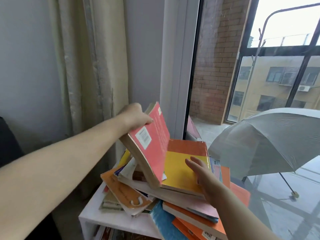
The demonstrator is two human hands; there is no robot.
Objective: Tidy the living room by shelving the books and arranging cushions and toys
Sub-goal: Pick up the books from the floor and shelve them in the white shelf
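Observation:
A messy pile of books lies on top of a low white shelf unit. My left hand grips the upper edge of a thick pink-covered book, which stands tilted with its lower end resting on the pile. Beside it, a yellow and orange book lies flat on top of the stack. My right hand rests on that yellow cover with its fingers straight. An orange book and a blue one stick out lower in the pile.
A beige curtain hangs behind the shelf on the left. A glass door with a white frame stands right behind the pile. Outside it, an open grey umbrella sits on the balcony floor. More books show inside the shelf's lower compartment.

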